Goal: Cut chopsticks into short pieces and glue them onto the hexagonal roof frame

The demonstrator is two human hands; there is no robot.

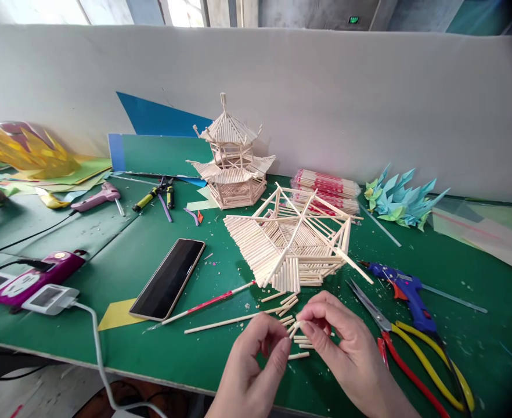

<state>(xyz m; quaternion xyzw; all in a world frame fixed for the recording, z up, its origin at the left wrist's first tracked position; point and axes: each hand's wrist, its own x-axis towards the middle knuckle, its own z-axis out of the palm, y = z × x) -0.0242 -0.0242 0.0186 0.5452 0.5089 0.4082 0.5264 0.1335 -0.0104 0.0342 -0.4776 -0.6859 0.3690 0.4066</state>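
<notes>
My left hand (256, 363) and my right hand (347, 345) meet near the table's front edge, both pinching the same short wooden stick (294, 328) between their fingertips. Several more cut stick pieces (287, 306) lie on the green table (173, 348) just under and behind the fingers. Right behind them stands an unfinished roof frame of wooden sticks (293, 238), tilted. Further back is a finished stick pagoda model (232, 159).
Yellow-and-red-handled pliers (413, 354) and a blue glue gun (406, 293) lie to the right. A black phone (169, 277), long sticks (212, 302), a power strip (25, 284), a pink glue gun (97, 197), packed chopsticks (325, 188) and paper folds (397, 200) surround the frame.
</notes>
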